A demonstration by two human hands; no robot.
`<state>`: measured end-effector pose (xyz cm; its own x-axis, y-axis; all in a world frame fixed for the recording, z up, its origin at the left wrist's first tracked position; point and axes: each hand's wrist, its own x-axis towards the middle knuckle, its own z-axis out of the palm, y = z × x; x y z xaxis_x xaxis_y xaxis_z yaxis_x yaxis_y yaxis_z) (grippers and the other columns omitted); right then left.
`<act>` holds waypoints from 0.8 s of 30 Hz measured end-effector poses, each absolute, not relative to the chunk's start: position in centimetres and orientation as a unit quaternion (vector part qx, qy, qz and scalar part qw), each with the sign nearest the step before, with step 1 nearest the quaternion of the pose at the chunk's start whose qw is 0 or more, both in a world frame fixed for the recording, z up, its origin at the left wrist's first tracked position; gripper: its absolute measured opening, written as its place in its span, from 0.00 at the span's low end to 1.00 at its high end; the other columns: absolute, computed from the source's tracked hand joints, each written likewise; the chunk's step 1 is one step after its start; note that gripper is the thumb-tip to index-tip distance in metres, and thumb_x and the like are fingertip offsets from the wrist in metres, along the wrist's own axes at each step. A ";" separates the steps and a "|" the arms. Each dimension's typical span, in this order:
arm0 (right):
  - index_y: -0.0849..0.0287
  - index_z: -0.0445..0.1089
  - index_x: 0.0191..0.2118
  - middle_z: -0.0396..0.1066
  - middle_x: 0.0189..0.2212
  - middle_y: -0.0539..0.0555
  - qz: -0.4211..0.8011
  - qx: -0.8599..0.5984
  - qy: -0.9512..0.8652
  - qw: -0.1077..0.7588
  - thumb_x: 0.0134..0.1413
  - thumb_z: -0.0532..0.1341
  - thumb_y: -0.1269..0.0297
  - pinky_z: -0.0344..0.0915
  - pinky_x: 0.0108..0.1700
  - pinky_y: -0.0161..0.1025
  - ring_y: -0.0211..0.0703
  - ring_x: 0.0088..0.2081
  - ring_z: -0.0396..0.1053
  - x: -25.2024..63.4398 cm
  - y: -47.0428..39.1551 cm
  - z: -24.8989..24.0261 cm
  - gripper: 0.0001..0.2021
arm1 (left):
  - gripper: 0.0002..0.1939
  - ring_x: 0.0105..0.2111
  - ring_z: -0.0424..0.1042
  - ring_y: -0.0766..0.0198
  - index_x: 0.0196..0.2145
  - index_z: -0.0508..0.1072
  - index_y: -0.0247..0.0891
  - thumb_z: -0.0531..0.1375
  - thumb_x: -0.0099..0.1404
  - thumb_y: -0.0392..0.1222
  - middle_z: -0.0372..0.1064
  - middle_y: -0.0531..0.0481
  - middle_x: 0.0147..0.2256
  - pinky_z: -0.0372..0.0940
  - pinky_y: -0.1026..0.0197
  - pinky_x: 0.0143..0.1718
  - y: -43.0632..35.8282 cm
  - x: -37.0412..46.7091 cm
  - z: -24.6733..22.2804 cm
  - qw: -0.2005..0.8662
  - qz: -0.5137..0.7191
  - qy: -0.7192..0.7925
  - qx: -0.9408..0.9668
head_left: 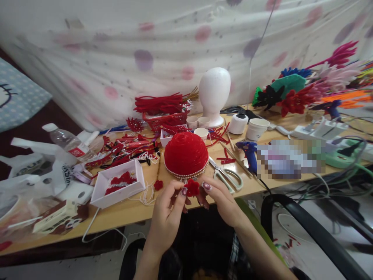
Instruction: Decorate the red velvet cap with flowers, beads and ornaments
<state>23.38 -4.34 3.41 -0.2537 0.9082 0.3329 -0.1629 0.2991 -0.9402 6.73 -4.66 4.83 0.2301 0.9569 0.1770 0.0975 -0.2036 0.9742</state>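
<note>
Between my two hands is a small red fuzzy flower, just in front of the table edge. My left hand pinches its left side with thumb and fingers. On the other side, my right hand grips it with thumb and fingertips. Right behind the flower stands a red dome-shaped cap edged with a string of pearl beads. Another small red flower lies on the table to the left, by some white thread. Scissors with pale handles rest partly open to the right of the cap.
A white box with red pieces sits left, near a plastic bottle. Behind stand a foam head, a red basket and paper cups. A blue glue gun and cables lie right, beside a chair armrest.
</note>
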 end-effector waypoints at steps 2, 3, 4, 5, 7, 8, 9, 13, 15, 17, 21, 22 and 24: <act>0.59 0.61 0.27 0.59 0.21 0.46 0.484 -0.330 -0.624 0.516 0.68 0.52 0.57 0.55 0.26 0.33 0.33 0.24 0.57 23.2 -4.4 3.6 0.18 | 0.11 0.30 0.69 0.66 0.39 0.73 0.39 0.55 0.70 0.47 0.69 0.51 0.34 0.68 0.65 0.29 -4.6 6.6 4.8 0.471 0.451 0.411 0.637; 0.59 0.61 0.27 0.58 0.21 0.46 0.478 -0.336 -0.628 0.514 0.68 0.52 0.57 0.54 0.26 0.33 0.33 0.23 0.56 23.1 -4.4 3.6 0.18 | 0.12 0.30 0.69 0.66 0.39 0.73 0.39 0.54 0.71 0.48 0.69 0.51 0.33 0.68 0.65 0.28 -4.6 6.5 4.8 0.479 0.453 0.408 0.632; 0.59 0.62 0.28 0.58 0.21 0.46 0.474 -0.340 -0.629 0.514 0.69 0.52 0.57 0.54 0.25 0.32 0.33 0.23 0.56 23.1 -4.4 3.7 0.17 | 0.13 0.30 0.69 0.65 0.39 0.73 0.39 0.53 0.71 0.49 0.69 0.51 0.33 0.67 0.65 0.28 -4.7 6.5 4.8 0.490 0.457 0.406 0.621; 0.59 0.62 0.29 0.58 0.21 0.45 0.471 -0.344 -0.628 0.514 0.69 0.52 0.57 0.53 0.25 0.32 0.32 0.23 0.56 23.0 -4.4 3.8 0.17 | 0.14 0.30 0.69 0.65 0.39 0.73 0.39 0.52 0.71 0.50 0.69 0.51 0.32 0.67 0.64 0.27 -4.7 6.6 4.8 0.504 0.462 0.406 0.606; 0.59 0.64 0.30 0.59 0.22 0.46 0.465 -0.349 -0.627 0.518 0.69 0.52 0.57 0.54 0.25 0.32 0.32 0.23 0.56 22.9 -4.3 3.9 0.16 | 0.17 0.29 0.69 0.64 0.38 0.72 0.38 0.51 0.72 0.52 0.69 0.50 0.31 0.66 0.64 0.26 -4.9 6.7 4.8 0.529 0.473 0.406 0.576; 0.59 0.64 0.30 0.58 0.22 0.46 0.460 -0.352 -0.628 0.520 0.69 0.52 0.57 0.54 0.25 0.32 0.32 0.23 0.56 22.8 -4.3 3.9 0.16 | 0.17 0.29 0.69 0.64 0.38 0.71 0.38 0.51 0.72 0.53 0.69 0.50 0.31 0.66 0.64 0.26 -4.9 6.9 4.8 0.538 0.475 0.405 0.566; 0.59 0.63 0.29 0.58 0.21 0.45 0.454 -0.353 -0.630 0.522 0.68 0.53 0.57 0.54 0.25 0.32 0.32 0.23 0.56 22.7 -4.3 4.0 0.16 | 0.17 0.29 0.70 0.64 0.38 0.71 0.38 0.51 0.71 0.53 0.69 0.50 0.31 0.66 0.64 0.26 -5.0 7.0 4.7 0.544 0.477 0.402 0.561; 0.59 0.61 0.26 0.58 0.19 0.45 0.477 -0.328 -0.619 0.531 0.68 0.53 0.58 0.56 0.23 0.30 0.31 0.21 0.57 21.8 -4.4 4.0 0.17 | 0.18 0.26 0.68 0.66 0.37 0.69 0.38 0.53 0.69 0.57 0.69 0.52 0.29 0.65 0.65 0.24 -4.9 7.7 3.9 0.566 0.489 0.385 0.541; 0.59 0.60 0.26 0.57 0.19 0.44 0.512 -0.308 -0.582 0.552 0.67 0.54 0.58 0.58 0.21 0.29 0.31 0.19 0.58 20.9 -4.5 3.7 0.17 | 0.20 0.25 0.67 0.67 0.37 0.68 0.39 0.53 0.68 0.60 0.68 0.52 0.29 0.65 0.66 0.23 -5.0 7.9 3.4 0.579 0.508 0.374 0.517; 0.58 0.60 0.27 0.56 0.19 0.43 0.536 -0.299 -0.540 0.576 0.67 0.54 0.56 0.59 0.18 0.28 0.30 0.17 0.57 20.1 -4.7 3.3 0.17 | 0.21 0.25 0.66 0.68 0.38 0.67 0.39 0.52 0.68 0.61 0.67 0.53 0.30 0.64 0.66 0.23 -5.1 8.1 3.0 0.583 0.532 0.368 0.491; 0.58 0.59 0.26 0.55 0.20 0.43 0.547 -0.301 -0.522 0.581 0.66 0.55 0.55 0.62 0.18 0.27 0.30 0.17 0.58 19.3 -4.8 2.8 0.18 | 0.18 0.25 0.65 0.69 0.37 0.67 0.40 0.54 0.68 0.59 0.64 0.55 0.29 0.62 0.68 0.21 -5.2 8.2 2.4 0.584 0.553 0.366 0.467; 0.58 0.59 0.26 0.55 0.20 0.44 0.544 -0.303 -0.529 0.577 0.66 0.55 0.54 0.63 0.18 0.27 0.30 0.18 0.59 19.2 -4.7 2.8 0.18 | 0.18 0.24 0.64 0.69 0.36 0.66 0.40 0.54 0.68 0.59 0.62 0.55 0.28 0.62 0.68 0.20 -5.1 8.2 2.2 0.591 0.551 0.360 0.466; 0.58 0.59 0.26 0.56 0.20 0.44 0.536 -0.309 -0.542 0.569 0.66 0.55 0.54 0.63 0.18 0.27 0.30 0.18 0.60 19.3 -4.8 2.9 0.18 | 0.18 0.22 0.63 0.70 0.35 0.65 0.41 0.53 0.68 0.59 0.61 0.56 0.27 0.60 0.69 0.19 -4.9 8.1 1.9 0.607 0.546 0.343 0.465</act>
<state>19.28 -4.75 2.86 -0.1608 0.9447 0.2858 -0.2748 0.2352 -0.9323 8.09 -4.95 1.93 0.1686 0.9815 0.0909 -0.3443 -0.0278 0.9384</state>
